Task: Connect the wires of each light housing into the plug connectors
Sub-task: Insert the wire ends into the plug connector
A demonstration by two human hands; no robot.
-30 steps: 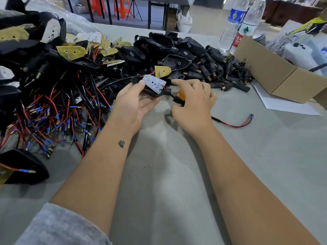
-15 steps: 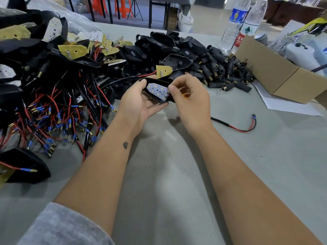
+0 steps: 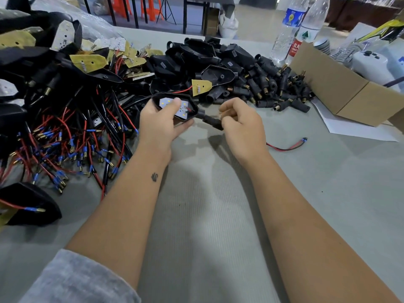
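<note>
My fingers (image 3: 185,124): left hand (image 3: 159,125) wraps the black light housing (image 3: 192,106) from below, thumb pressed on its white LED board (image 3: 172,104). Right hand (image 3: 242,125) curled, pinching the black plug connector (image 3: 211,122) at the housing's stem, just above the grey table (image 3: 218,215). Red/black wire (image 3: 286,147) trails right. Housing pile w/ wires (image 3: 65,138) left, loose connectors (image 3: 273,88) behind.
</note>
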